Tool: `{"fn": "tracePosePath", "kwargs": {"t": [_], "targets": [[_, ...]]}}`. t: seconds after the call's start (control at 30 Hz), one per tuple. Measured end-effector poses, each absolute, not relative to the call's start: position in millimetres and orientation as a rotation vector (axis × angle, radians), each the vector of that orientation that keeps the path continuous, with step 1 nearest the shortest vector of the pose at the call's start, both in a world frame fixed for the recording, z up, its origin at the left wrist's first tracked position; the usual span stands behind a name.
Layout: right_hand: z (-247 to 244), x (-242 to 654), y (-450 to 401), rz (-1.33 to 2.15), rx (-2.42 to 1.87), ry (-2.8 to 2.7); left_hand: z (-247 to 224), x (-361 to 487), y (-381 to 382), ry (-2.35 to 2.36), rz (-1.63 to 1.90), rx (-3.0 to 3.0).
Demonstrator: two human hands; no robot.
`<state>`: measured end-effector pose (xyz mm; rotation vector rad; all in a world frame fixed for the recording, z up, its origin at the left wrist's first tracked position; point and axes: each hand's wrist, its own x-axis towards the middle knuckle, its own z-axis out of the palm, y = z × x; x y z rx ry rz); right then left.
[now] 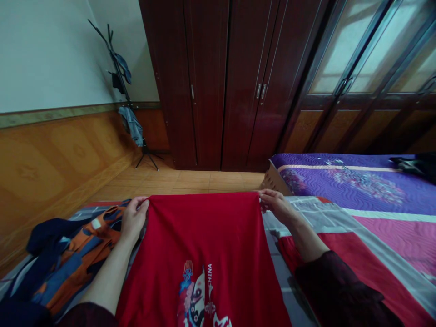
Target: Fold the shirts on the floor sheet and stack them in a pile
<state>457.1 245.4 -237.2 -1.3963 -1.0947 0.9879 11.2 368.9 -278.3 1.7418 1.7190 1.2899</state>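
Note:
A red shirt (207, 231) with a printed figure and the word CHINA is stretched between my two hands, its far edge nearly straight. My left hand (135, 217) pinches the far left corner. At the far right corner my right hand (275, 204) grips the cloth between thumb and fingers. The shirt's near part runs out of view at the bottom. Orange and blue clothes (85, 254) lie in a heap beside my left forearm. Another red cloth (354, 259) lies folded flat under and beyond my right forearm.
Under the clothes is a bed with a grey checked sheet (306, 206). A second bed with a purple and pink cover (327, 177) adjoins at the right, dark items on it. Behind stand a dark red wardrobe (207, 91) and a coat rack (119, 72) with caps and cloth.

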Motion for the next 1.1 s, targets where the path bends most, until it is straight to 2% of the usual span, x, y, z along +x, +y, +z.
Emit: {"fn": "tracePosePath", "kwargs": {"t": [0.13,0.27,0.5,0.67,0.93,1.1], "targets": [[-238,457,246,0.979,-1.341,-1.042,-278,16,367,1.585,1.401,1.541],[-241,451,250,0.931,-1.359,-1.055,-280,18,366,1.698,1.358,1.627],[-246,445,252,0.928,-1.484,-1.137,-275,12,360,2.017,0.989,1.772],[-255,450,256,0.926,-1.558,-1.139,-266,18,352,1.999,0.602,1.943],[-255,446,265,0.706,-1.595,-1.133,-265,-2,362,1.865,0.918,1.673],[-252,443,262,0.828,-1.640,-1.185,-266,9,355,1.642,1.049,1.446]]}}
